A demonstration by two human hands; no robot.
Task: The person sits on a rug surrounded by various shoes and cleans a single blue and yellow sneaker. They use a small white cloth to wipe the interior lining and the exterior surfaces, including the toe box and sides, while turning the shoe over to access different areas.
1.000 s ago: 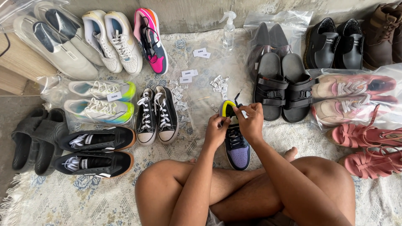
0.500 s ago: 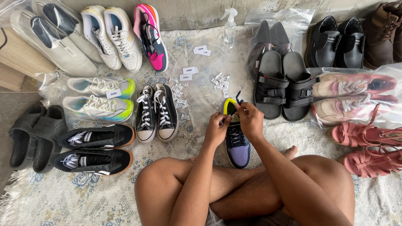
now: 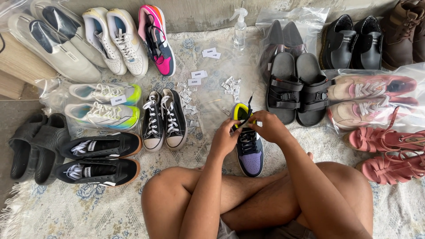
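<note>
Shoes ring the patterned rug (image 3: 88,212) on three sides. At the far left lie black clogs (image 3: 28,148), with a pair of black gum-soled sneakers (image 3: 99,157) just beside them and white-and-lime sneakers in a clear bag (image 3: 104,106) beyond. Black-and-white canvas sneakers (image 3: 164,119) stand right of those, toes near, heels far.

Near the middle, just in front of the crossed legs, sits the purple, black and yellow high-top sneaker (image 3: 249,148). Its long axis runs near to far, purple toe toward the person and yellow collar away, tilted slightly left at the far end. The left hand (image 3: 226,137) is pinched on the collar's left side; the right hand (image 3: 270,126) is closed on the black lace (image 3: 249,106), which rises from the top of the shoe.

Bare rug between the canvas pair and the high-top gives some room on the left, dotted with small white packets (image 3: 188,99). Beyond the shoe, more packets (image 3: 230,84) and a spray bottle (image 3: 239,28) leave an open strip. On the right, black strapped sandals (image 3: 299,90) lie near the right hand, with bagged pink sneakers (image 3: 372,97) and coral sandals (image 3: 389,150) further right, crowding that side.
</note>
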